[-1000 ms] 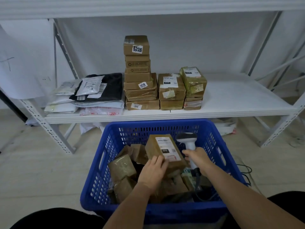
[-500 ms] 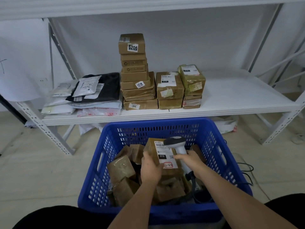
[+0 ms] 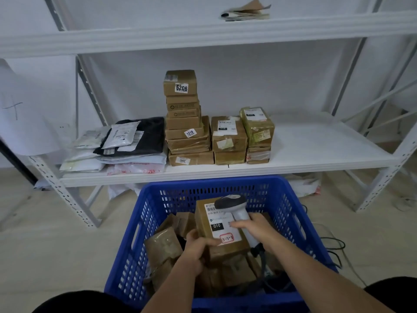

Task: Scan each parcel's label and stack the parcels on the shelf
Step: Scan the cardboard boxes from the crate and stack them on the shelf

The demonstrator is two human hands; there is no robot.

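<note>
My left hand (image 3: 197, 249) grips the near lower corner of a brown cardboard parcel (image 3: 206, 224) held tilted above the blue basket (image 3: 300, 224), its white label marked 010 facing up. A white handheld scanner (image 3: 237, 208) is held by its grip in my right hand (image 3: 256, 229), its dark head just over the label's top right corner. Several more brown parcels (image 3: 163, 246) lie in the basket below. On the white shelf (image 3: 316, 145) stand three stacks of brown boxes (image 3: 187, 129), the left one tallest.
A pile of soft mailer bags (image 3: 126, 143) lies on the shelf's left part. The scanner's black cable (image 3: 334, 245) trails over the floor at the right of the basket. Folded papers (image 3: 246, 12) sit on the upper shelf board. Shelf legs (image 3: 65, 195) flank the basket.
The view has tilted upward, so the upper shelf board shows. My left hand has brought the parcel's label to face up, and the scanner head has moved in over its top corner.
</note>
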